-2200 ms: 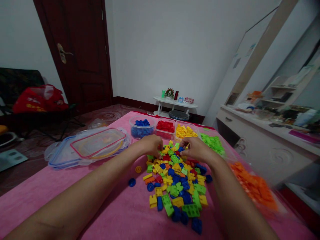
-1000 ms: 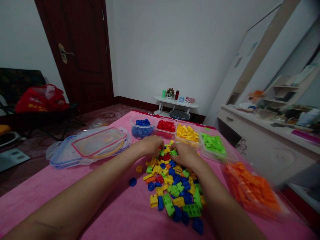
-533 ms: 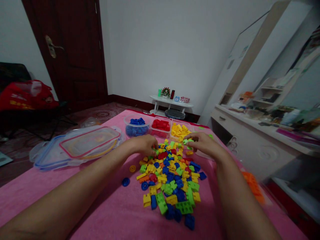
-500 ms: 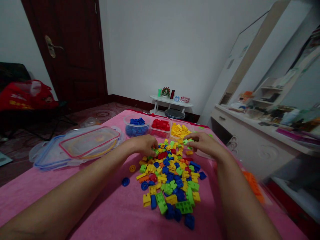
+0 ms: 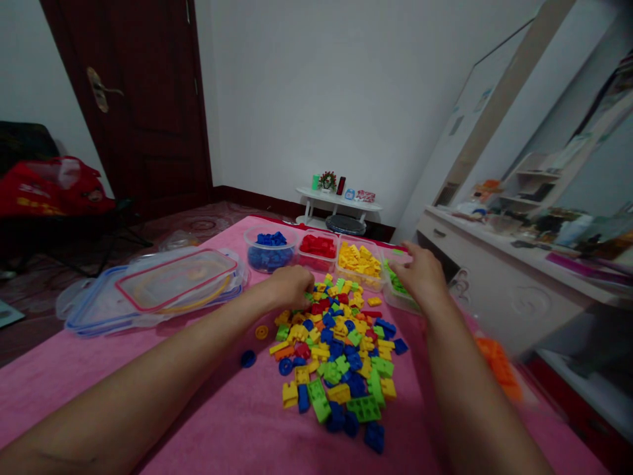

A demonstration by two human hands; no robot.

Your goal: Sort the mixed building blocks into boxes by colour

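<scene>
A heap of toy building blocks (image 5: 341, 349) in yellow, blue, green, red and orange lies spread in front of me. At its far left edge is my left hand (image 5: 293, 287), fingers curled down among the blocks; what they grip, if anything, is hidden. My right hand (image 5: 421, 272) hangs over the clear box of green blocks (image 5: 399, 302), its thumb and fingers apart and nothing visible between them. In a row to the left of that box stand the yellow-block box (image 5: 362, 280), the red-block box (image 5: 317, 264) and a round tub of blue blocks (image 5: 270, 266).
Clear lids (image 5: 178, 280) with red and blue rims are stacked at the left of the pink cloth (image 5: 212, 402). Orange blocks (image 5: 499, 369) sit at the right edge. A cluttered dresser (image 5: 494, 264) stands beyond on the right, a low white shelf (image 5: 339, 198) behind.
My right hand has moved right from the far edge of the heap, carrying green blocks, to above the green-block box, and its fingers have parted. The left hand has barely moved.
</scene>
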